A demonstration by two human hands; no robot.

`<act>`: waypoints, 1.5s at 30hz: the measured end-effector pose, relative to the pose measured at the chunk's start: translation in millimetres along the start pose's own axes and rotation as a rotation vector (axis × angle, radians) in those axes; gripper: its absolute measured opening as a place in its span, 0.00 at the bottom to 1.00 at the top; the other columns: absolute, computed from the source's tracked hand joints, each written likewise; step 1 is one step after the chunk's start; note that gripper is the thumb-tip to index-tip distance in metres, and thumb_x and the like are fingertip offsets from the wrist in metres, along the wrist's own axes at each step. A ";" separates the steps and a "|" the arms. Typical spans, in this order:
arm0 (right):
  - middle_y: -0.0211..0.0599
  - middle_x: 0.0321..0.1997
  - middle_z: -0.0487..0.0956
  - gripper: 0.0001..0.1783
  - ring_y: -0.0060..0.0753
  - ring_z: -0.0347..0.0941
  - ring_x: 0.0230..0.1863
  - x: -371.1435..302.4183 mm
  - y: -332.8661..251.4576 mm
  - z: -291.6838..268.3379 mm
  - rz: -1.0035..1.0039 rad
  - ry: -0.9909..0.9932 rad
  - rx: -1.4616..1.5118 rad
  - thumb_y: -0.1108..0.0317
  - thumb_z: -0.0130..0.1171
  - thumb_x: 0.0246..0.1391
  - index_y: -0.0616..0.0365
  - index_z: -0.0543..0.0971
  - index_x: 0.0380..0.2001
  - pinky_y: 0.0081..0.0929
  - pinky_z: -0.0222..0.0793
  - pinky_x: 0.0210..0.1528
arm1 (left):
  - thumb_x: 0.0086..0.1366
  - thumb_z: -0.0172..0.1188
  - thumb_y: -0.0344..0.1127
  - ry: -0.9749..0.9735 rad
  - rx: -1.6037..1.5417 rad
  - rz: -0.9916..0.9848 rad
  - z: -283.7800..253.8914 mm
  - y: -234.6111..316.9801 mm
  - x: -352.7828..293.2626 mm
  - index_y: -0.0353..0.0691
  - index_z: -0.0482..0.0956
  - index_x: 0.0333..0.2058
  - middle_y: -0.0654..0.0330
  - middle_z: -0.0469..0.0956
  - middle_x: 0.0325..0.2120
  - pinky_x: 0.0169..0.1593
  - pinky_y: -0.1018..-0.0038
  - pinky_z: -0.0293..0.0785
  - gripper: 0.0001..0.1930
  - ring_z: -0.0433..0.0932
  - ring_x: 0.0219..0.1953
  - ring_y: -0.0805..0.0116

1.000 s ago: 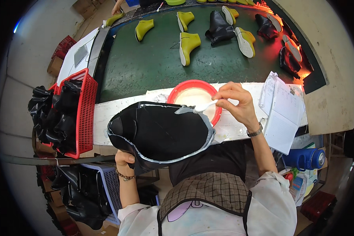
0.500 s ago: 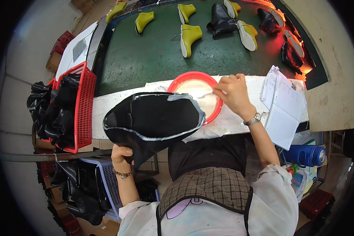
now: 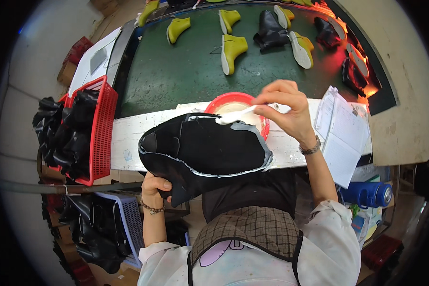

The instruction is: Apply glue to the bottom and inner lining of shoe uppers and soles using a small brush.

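Note:
My left hand [image 3: 155, 188] grips the lower left of a black boot upper [image 3: 209, 148], its open bottom facing up. Whitish glue lines the rim of that opening, widest along the right end. In my right hand [image 3: 287, 110] is a thin white brush [image 3: 243, 113], held in a pinch. Its head, coated with thick white paste, touches the upper's far edge. Just behind sits a red bowl [image 3: 220, 99] of creamy white glue, partly hidden by the upper and my right hand.
Several yellow-green shoe lasts [image 3: 234, 50] and a black boot [image 3: 270, 33] rest on the green conveyor [image 3: 176, 78]. Red light glows at far right. A red basket [image 3: 102, 128] of black uppers stands left, an open notebook [image 3: 345, 138] right, a blue flask [image 3: 367, 194] below it.
My right hand has brought the brush from the bowl to the upper's far edge. The upper has shifted right and slightly nearer me, still in my left hand.

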State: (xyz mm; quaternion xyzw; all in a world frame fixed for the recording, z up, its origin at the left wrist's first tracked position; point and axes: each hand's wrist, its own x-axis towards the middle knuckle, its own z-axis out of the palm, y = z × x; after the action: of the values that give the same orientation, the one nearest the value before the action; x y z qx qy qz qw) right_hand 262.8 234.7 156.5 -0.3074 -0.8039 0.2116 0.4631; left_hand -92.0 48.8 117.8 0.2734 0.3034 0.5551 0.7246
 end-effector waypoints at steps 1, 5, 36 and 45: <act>0.25 0.31 0.82 0.08 0.23 0.77 0.38 -3.1 0.3 -1.1 0.029 0.018 0.032 0.66 0.76 0.46 0.51 0.89 0.32 0.28 0.60 0.52 | 0.40 0.61 0.22 -0.031 -0.045 0.043 0.2 0.2 -0.5 0.20 0.76 0.51 0.40 0.83 0.45 0.48 0.65 0.82 0.33 0.84 0.45 0.51; 0.24 0.30 0.83 0.07 0.20 0.77 0.36 -12.6 4.0 -1.0 0.074 0.004 0.137 0.67 0.76 0.46 0.51 0.89 0.32 0.27 0.60 0.52 | 0.40 0.62 0.21 -0.089 -0.069 0.013 4.8 5.2 -2.8 0.20 0.76 0.51 0.41 0.83 0.46 0.50 0.65 0.82 0.32 0.83 0.47 0.51; 0.27 0.32 0.81 0.04 0.23 0.75 0.35 39.8 13.5 12.9 -0.083 -0.086 0.241 0.70 0.73 0.50 0.54 0.88 0.31 0.26 0.63 0.46 | 0.41 0.64 0.22 0.060 0.170 -0.267 57.3 -2.2 -0.8 0.16 0.75 0.51 0.36 0.83 0.41 0.29 0.65 0.83 0.32 0.85 0.30 0.48; 0.27 0.19 0.74 0.18 0.21 0.66 0.23 -95.2 122.7 51.7 0.439 0.254 0.112 0.68 0.67 0.58 0.61 0.76 0.16 0.27 0.59 0.35 | 0.65 0.59 0.35 0.008 -0.041 -0.215 41.6 34.9 69.5 0.16 0.64 0.59 0.27 0.80 0.37 0.19 0.70 0.79 0.31 0.85 0.26 0.48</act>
State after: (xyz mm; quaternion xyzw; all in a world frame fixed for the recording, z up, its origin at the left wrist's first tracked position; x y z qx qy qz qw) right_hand 290.5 254.6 -3.6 -0.4724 -0.6404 0.3110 0.5197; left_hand -69.6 122.0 161.6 0.2223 0.3226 0.4813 0.7841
